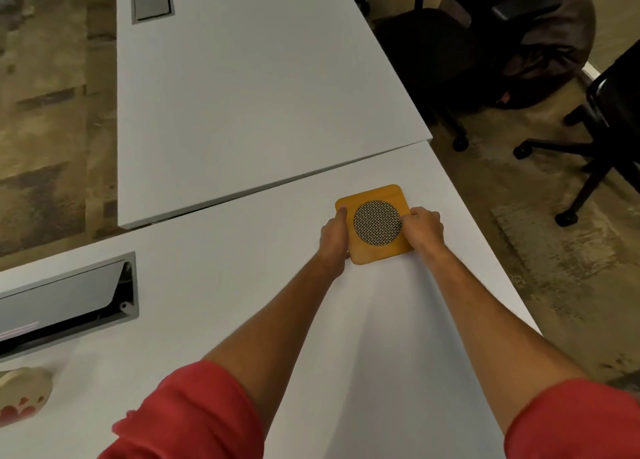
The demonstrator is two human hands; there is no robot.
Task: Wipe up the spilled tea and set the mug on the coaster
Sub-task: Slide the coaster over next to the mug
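Here the fingers (341, 213) of the left hand (334, 240) lie along the left edge of the coaster (375, 224), thumb tip pressed on its top near the far left corner, while the right hand (425, 228) curls over the right edge, knuckles up. Both hands grasp the coaster from opposite sides (the fingertips under or behind it are hidden, so how firmly they pinch I cannot tell). It appears to lie flat on the worktop (242, 285), close to the right-hand edge and just this side of the seam where the next desk (242, 95) butts up.

The coaster is a mustard-yellow square with rounded corners and a round grey insert in a woven metal-like pattern at its centre. It looks dry and clean, and nothing stands on it.

As to progress: no spill shows on the white surface anywhere in view, and no cloth either, so I cannot say whether the wiping is done or the tea lies out of frame. The mug is not clearly in view; a pale rounded thing with red marks (24, 396) sits at the lower left edge, well apart from the coaster, and may be it, though too little shows to be sure. My judgement is that the coaster is only being positioned, with the mug's placing yet to do.

Beyond the worktop stand black chairs (571, 140) on brown carpet.
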